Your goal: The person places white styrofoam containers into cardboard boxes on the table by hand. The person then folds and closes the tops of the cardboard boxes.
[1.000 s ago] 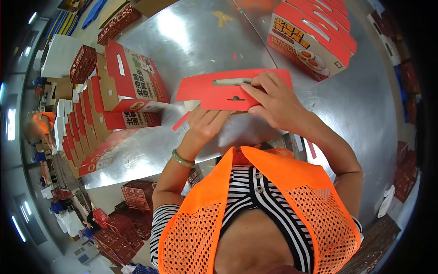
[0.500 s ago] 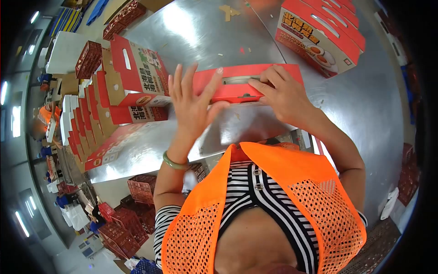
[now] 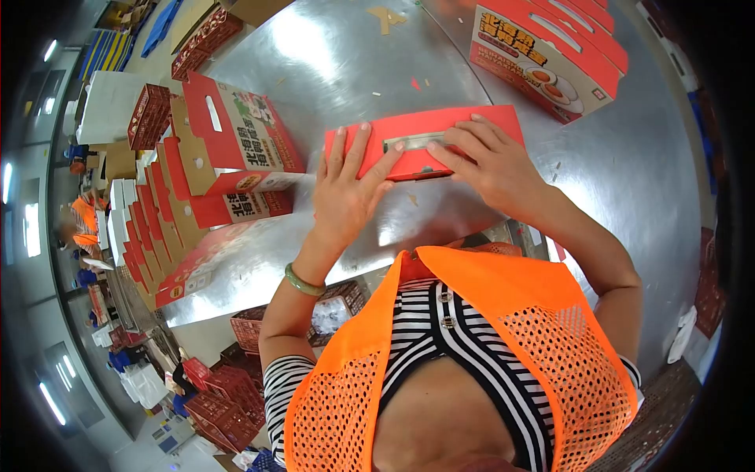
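Note:
A red carton (image 3: 425, 119) lies in front of me on the metal table, its top face up with a long handle slot across the middle. On its left end my left hand (image 3: 351, 182) rests with fingers spread, the thumb reaching to the slot's left end. My right hand (image 3: 495, 161) lies over the right part of the same top, fingers stretched out and slightly bent, with fingertips at the slot's right end. Neither hand wraps round the carton. What is inside it cannot be seen.
To the left stand printed red cartons (image 3: 252, 130) and a row of open ones (image 3: 161, 224). More printed cartons (image 3: 543, 67) stand at the upper right. Cardboard scraps (image 3: 386, 19) lie on the metal table (image 3: 330, 86). Plastic crates (image 3: 224, 417) are on the floor; a person in an orange vest (image 3: 85, 216) is far left.
My left hand has come down from above the carton onto its left end. The right hand has flattened and spread a little on the top. The view has shifted slightly.

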Demonstrator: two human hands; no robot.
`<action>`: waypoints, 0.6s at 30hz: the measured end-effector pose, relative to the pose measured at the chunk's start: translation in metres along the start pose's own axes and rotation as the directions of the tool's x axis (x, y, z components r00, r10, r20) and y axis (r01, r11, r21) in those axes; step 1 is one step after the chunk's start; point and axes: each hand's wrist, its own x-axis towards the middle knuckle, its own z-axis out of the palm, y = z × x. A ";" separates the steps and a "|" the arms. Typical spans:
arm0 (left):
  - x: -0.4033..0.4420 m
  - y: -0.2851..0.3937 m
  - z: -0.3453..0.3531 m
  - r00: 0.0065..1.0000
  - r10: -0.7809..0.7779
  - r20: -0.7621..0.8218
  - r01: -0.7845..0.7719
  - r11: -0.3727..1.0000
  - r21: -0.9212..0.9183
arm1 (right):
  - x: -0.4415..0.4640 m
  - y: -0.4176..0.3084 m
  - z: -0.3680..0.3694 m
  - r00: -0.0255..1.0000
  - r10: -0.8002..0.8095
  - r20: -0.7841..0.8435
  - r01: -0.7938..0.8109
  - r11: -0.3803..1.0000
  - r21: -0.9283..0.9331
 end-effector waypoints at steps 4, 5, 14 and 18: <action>-0.011 0.010 0.009 1.000 -0.024 0.003 0.024 0.988 0.155 | -0.012 -0.010 0.007 0.999 -0.031 -0.039 0.024 0.986 -0.163; -0.012 0.009 0.013 1.000 -0.019 0.003 0.019 0.988 0.153 | -0.012 -0.016 0.010 0.999 -0.026 -0.040 0.020 0.986 -0.165; 0.011 0.015 0.020 0.994 0.106 -0.038 -0.107 0.994 -0.027 | -0.008 -0.032 0.049 0.919 0.029 -0.394 -0.042 0.999 -0.025; 0.012 0.020 0.027 0.999 -0.011 -0.035 0.012 1.000 0.009 | -0.008 -0.042 0.059 0.878 -0.097 -0.468 -0.001 0.979 -0.205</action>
